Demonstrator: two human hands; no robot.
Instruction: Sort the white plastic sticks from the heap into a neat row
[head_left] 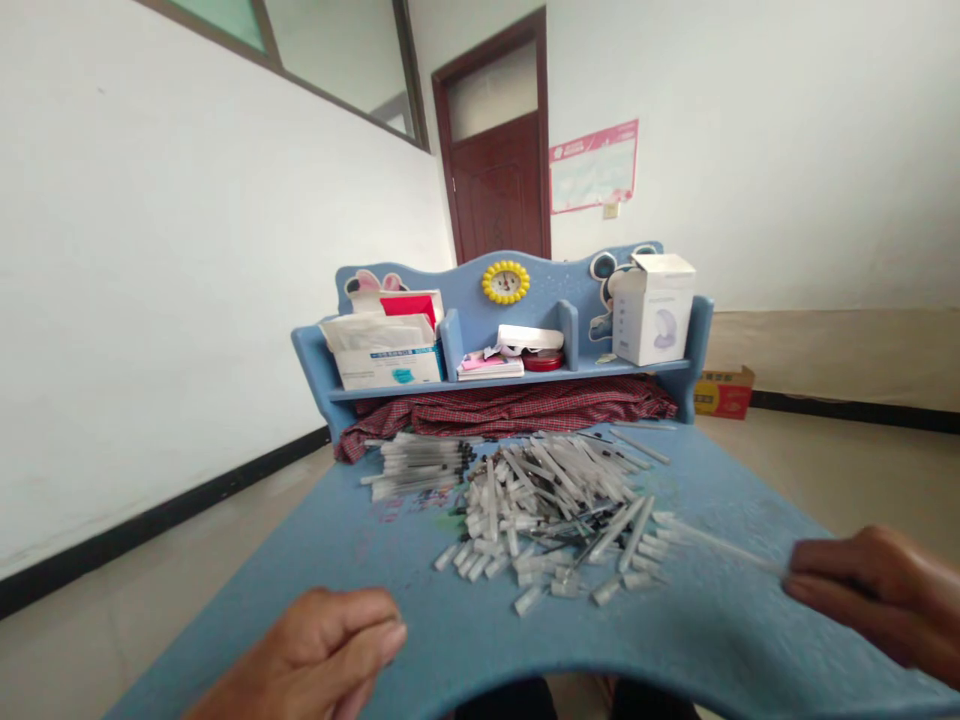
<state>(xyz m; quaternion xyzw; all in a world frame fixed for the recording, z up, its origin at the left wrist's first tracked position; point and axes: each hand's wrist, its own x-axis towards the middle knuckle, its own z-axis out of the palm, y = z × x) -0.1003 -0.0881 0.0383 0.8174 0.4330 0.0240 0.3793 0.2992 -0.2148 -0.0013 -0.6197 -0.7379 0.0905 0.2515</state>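
Observation:
My right hand (874,590) pinches the near end of a long pale tube (727,545), which looks like a clear pen barrel and is blurred by motion. Its far end reaches back to the right edge of the loose pile of pen parts (555,485). Clear barrels, short frosted caps (531,600) and dark pieces are mixed in that pile. Over the table's left front, my left hand (330,645) is closed with thumb against fingers; whatever may be inside is hidden. Behind the pile's left side lies a neat stack of pens (420,465) with dark ends.
The blue table (315,560) has a raised shelf (555,385) at the back, carrying a mask box (390,365), a white carton (656,310) and small items. Checked cloth (510,408) lies bunched below it. A cardboard box (724,392) stands on the floor behind.

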